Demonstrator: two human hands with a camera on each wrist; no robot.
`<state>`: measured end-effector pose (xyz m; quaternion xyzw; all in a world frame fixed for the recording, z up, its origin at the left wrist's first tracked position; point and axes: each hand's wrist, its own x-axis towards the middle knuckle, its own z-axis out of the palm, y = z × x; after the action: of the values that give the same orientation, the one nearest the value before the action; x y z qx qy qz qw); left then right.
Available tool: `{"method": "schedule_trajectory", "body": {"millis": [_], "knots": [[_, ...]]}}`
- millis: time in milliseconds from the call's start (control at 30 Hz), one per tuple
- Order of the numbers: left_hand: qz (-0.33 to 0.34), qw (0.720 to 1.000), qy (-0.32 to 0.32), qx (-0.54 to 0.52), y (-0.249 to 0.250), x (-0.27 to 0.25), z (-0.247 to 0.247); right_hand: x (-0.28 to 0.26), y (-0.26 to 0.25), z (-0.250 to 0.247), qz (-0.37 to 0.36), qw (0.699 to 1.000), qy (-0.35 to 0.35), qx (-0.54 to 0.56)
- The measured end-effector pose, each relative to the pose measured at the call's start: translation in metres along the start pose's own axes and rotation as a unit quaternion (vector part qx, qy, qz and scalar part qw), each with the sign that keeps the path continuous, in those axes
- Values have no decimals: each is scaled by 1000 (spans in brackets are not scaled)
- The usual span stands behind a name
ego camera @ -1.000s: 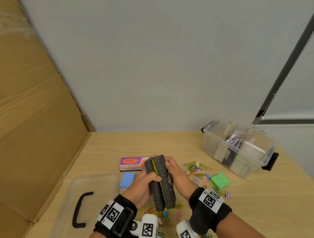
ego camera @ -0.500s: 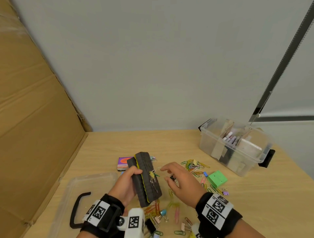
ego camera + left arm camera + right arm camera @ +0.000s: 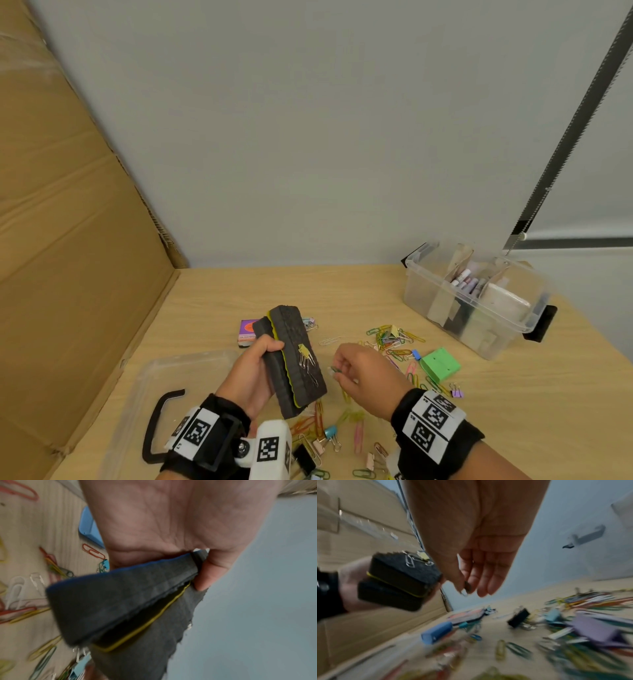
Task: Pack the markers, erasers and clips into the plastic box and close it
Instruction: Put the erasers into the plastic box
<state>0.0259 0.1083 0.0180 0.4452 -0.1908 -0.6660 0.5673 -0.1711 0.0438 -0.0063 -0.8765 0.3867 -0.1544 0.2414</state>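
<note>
My left hand (image 3: 253, 370) grips two stacked black board erasers (image 3: 294, 359) with a yellow layer between them, held above the table. A few metal clips (image 3: 306, 358) cling to the upper face. In the left wrist view the thumb curls over the erasers' (image 3: 120, 599) edge. My right hand (image 3: 337, 371) hovers just right of the erasers and pinches a small paper clip (image 3: 464, 593) in its fingertips. Loose coloured clips (image 3: 394, 342) litter the table. The clear plastic box (image 3: 428, 294) stands open at the back right with markers (image 3: 462, 282) inside.
The box's clear lid (image 3: 191, 370) with a black handle (image 3: 154, 428) lies at the front left. A green block (image 3: 440, 365), a purple-and-orange eraser (image 3: 247, 330), a blue block (image 3: 436, 632) and a black binder clip (image 3: 303, 459) lie among the clips. Cardboard (image 3: 68, 274) walls the left side.
My right hand has let go of the erasers and drawn off to the right, now pinching a clip. My left hand has turned the erasers so the clip-covered face points up.
</note>
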Motion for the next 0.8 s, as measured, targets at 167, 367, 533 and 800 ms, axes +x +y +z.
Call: {"method": "schedule_trajectory", "body": {"millis": [167, 367, 533, 800], "knots": [[4, 1000, 13, -4, 1, 1, -4, -10, 10, -1, 61, 986, -82, -135], [12, 1000, 13, -23, -3, 5, -1, -10, -16, -10, -78, 995, 46, 46], [23, 999, 24, -21, -2, 7, 2, -5, -34, -4, -61, 986, 18, 156], [17, 998, 50, -23, -4, 5, -9, 1, -9, -5, 70, 990, -123, -15]]}}
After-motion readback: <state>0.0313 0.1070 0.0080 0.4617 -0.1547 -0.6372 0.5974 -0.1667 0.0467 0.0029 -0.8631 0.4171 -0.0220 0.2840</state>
